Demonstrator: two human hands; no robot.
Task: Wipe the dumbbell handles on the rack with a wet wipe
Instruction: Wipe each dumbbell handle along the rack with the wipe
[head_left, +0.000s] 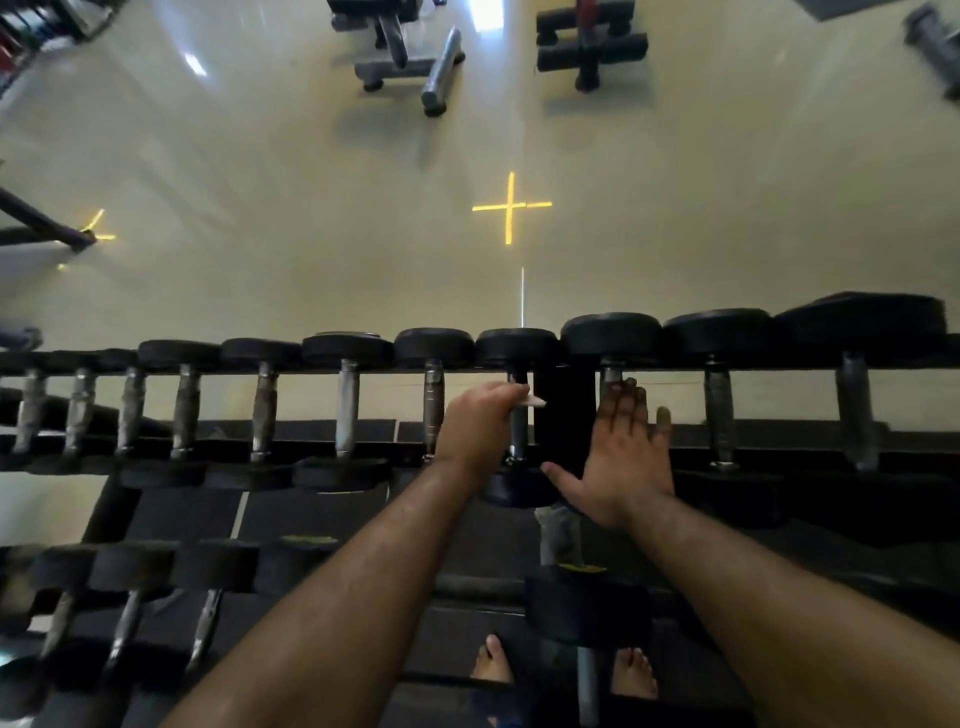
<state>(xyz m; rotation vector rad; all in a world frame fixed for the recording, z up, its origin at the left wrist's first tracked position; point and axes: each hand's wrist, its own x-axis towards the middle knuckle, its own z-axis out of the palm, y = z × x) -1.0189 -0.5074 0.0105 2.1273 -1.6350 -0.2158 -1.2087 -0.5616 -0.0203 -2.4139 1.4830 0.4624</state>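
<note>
While left hand (480, 423) gripped wet wipe (532, 401) round dumbbell handle (518, 434) on top rack row, right hand (626, 454) lay flat, fingers straight, over next handle (612, 375) (holding nothing). Wipe showed as white corner past knuckles. Step looked like mid-row wiping; handles to right likely pending, can't confirm. Next move probably needed wipe slid along full handle length, then shifted one dumbbell over.

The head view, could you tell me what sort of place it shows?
Most likely a gym: dumbbells line a rack, weight benches stand on the floor beyond, and the left hand wipes a handle.
</note>
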